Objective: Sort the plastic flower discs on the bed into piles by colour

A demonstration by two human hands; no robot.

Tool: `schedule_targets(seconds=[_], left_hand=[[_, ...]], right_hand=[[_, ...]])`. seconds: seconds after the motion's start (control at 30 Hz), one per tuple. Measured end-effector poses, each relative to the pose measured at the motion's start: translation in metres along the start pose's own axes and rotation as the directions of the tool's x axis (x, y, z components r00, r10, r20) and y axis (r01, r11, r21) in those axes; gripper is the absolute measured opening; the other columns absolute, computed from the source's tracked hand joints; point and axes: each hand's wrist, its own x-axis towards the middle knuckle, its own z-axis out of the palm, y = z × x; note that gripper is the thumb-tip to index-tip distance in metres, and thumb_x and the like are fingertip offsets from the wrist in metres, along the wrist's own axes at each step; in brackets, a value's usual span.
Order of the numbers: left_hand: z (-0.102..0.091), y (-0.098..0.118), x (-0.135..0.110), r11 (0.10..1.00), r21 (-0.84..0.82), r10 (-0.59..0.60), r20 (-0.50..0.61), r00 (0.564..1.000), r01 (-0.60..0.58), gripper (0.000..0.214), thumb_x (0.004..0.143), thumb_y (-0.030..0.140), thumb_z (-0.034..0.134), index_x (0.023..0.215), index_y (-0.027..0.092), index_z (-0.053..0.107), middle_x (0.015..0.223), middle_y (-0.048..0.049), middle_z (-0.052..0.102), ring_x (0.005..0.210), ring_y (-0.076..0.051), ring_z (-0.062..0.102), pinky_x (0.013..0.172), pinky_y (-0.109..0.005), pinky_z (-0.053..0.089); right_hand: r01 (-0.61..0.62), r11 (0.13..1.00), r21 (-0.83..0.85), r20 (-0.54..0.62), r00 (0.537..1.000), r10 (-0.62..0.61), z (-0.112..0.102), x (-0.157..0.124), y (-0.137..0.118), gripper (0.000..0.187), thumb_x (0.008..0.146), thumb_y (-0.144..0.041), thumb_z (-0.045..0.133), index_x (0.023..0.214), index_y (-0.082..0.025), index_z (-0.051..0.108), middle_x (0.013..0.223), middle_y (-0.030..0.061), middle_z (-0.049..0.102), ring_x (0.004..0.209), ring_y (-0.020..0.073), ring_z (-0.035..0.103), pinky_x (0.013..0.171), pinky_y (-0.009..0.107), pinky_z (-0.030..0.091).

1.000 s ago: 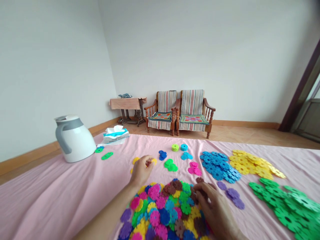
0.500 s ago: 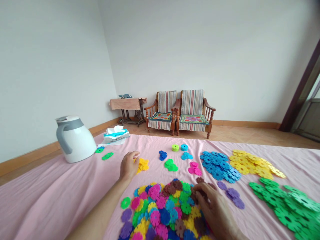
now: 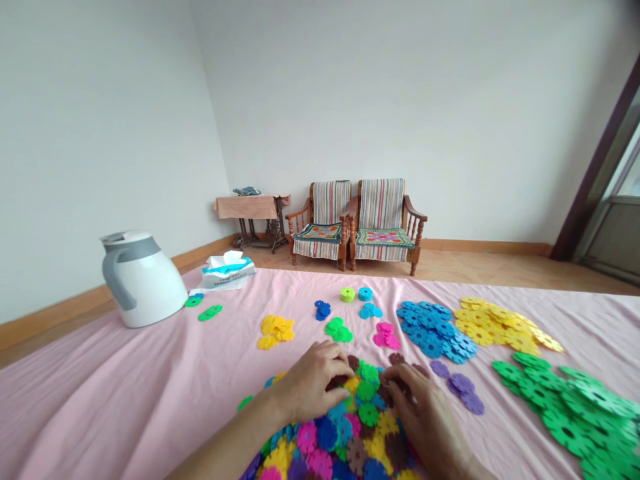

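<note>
A heap of mixed coloured snowflake discs (image 3: 345, 433) lies near me on the pink tablecloth (image 3: 125, 387). My left hand (image 3: 313, 387) rests on the heap's far left side, fingers curled and pinching at brown discs. My right hand (image 3: 425, 417) lies on the heap's right side, its curled fingertips touching dark brown discs. What each pinch holds is too small to name. A small yellow pile (image 3: 274, 331) sits beyond my left hand.
Sorted piles lie further out: blue (image 3: 434, 328), yellow (image 3: 503, 323), green (image 3: 575, 407), purple (image 3: 457, 383), pink (image 3: 386, 335), light green (image 3: 338, 329). A white kettle (image 3: 140, 279) and a tissue pack (image 3: 225, 273) stand at the left. Two wooden chairs (image 3: 355, 223) stand by the wall.
My left hand left the yellow pile and came back to the mixed heap, beside my right hand. The right hand stayed on the heap. The view shifted slightly.
</note>
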Motion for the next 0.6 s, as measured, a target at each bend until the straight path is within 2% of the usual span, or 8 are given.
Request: schedule_targets(seconds=[0.23, 0.37, 0.5, 0.6], left_hand=[[0.011, -0.004, 0.001, 0.999, 0.027, -0.016, -0.064, 0.998, 0.017, 0.013, 0.081, 0.016, 0.058, 0.088, 0.019, 0.068, 0.085, -0.0036, 0.062, 0.085, -0.017, 0.055, 0.080, -0.029, 0.041], [0.016, -0.001, 0.003, 0.999, -0.009, -0.035, -0.192, 0.981, 0.034, 0.018, 0.082, 0.009, 0.050, 0.079, 0.017, 0.065, 0.080, -0.0041, 0.062, 0.083, -0.017, 0.055, 0.078, -0.029, 0.042], [0.014, -0.005, 0.005, 0.975, -0.208, -0.148, -0.358, 0.922, 0.076, 0.015, 0.079, 0.011, 0.051, 0.076, 0.016, 0.064, 0.086, -0.0053, 0.063, 0.085, -0.016, 0.058, 0.076, -0.025, 0.045], [0.008, -0.023, 0.007, 0.935, -0.326, -0.279, -0.445, 0.851, 0.136, 0.013, 0.079, 0.019, 0.051, 0.076, 0.016, 0.064, 0.083, -0.0049, 0.065, 0.077, -0.015, 0.060, 0.069, -0.023, 0.046]], right_hand=[[-0.007, 1.000, 0.008, 0.015, 1.000, 0.007, 0.000, 0.001, 0.000, 0.020, 0.089, -0.024, 0.039, 0.082, -0.022, 0.057, 0.080, 0.0018, 0.063, 0.078, 0.0172, 0.060, 0.071, 0.028, 0.045], [-0.009, 1.000, 0.010, 0.016, 1.000, 0.009, 0.001, 0.001, 0.003, 0.020, 0.090, -0.025, 0.038, 0.083, -0.022, 0.057, 0.082, 0.0025, 0.064, 0.082, 0.0181, 0.061, 0.075, 0.029, 0.045], [-0.005, 1.000, -0.006, 0.030, 1.000, 0.005, 0.001, 0.000, 0.004, 0.020, 0.089, -0.026, 0.039, 0.084, -0.022, 0.058, 0.082, 0.0030, 0.065, 0.086, 0.0191, 0.061, 0.076, 0.030, 0.045], [0.002, 1.000, -0.016, 0.024, 1.000, -0.001, 0.000, 0.000, 0.003, 0.020, 0.089, -0.025, 0.039, 0.085, -0.022, 0.058, 0.083, 0.0031, 0.065, 0.083, 0.0181, 0.062, 0.074, 0.029, 0.046]])
